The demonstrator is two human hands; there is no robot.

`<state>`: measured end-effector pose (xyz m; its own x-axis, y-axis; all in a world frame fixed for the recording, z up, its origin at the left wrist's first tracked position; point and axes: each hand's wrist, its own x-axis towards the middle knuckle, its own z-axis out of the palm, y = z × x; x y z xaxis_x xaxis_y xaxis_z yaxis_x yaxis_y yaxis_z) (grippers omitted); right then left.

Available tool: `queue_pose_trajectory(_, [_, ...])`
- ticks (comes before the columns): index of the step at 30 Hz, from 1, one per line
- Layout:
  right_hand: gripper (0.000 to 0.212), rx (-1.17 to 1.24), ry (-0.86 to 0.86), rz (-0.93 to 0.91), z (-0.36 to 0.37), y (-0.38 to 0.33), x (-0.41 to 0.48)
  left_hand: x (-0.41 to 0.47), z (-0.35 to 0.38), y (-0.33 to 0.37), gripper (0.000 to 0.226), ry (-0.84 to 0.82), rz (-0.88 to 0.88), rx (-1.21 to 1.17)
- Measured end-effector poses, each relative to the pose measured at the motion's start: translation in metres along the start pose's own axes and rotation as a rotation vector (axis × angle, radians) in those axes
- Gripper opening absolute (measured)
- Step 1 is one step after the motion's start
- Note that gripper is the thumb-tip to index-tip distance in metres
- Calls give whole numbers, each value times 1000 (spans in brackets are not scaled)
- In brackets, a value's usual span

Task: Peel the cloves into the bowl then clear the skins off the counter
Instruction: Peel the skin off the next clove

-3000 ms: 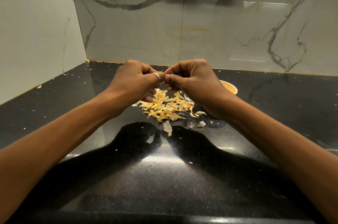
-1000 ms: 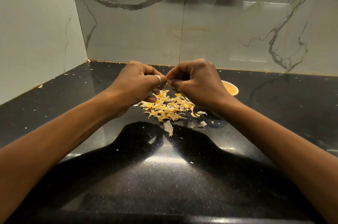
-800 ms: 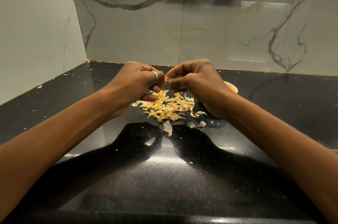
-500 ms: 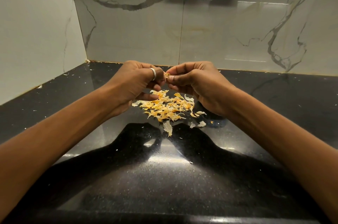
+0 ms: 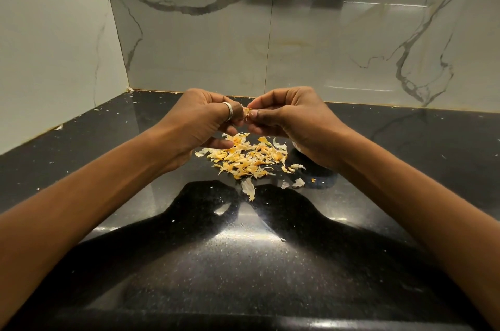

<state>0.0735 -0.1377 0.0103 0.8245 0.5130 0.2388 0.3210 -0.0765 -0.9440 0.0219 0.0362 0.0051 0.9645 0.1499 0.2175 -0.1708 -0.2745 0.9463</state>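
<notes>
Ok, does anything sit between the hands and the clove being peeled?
Nothing visible does: the left hand and right hand both pinch the small pale clove directly, above the heap of yellow-white papery skins on the black speckled counter.
</notes>
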Motion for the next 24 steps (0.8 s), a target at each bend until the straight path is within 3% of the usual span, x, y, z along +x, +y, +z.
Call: queue_pose_trajectory(24, [11, 206, 95, 80, -1, -4, 2, 0, -2, 0, 16, -5, -15, 53])
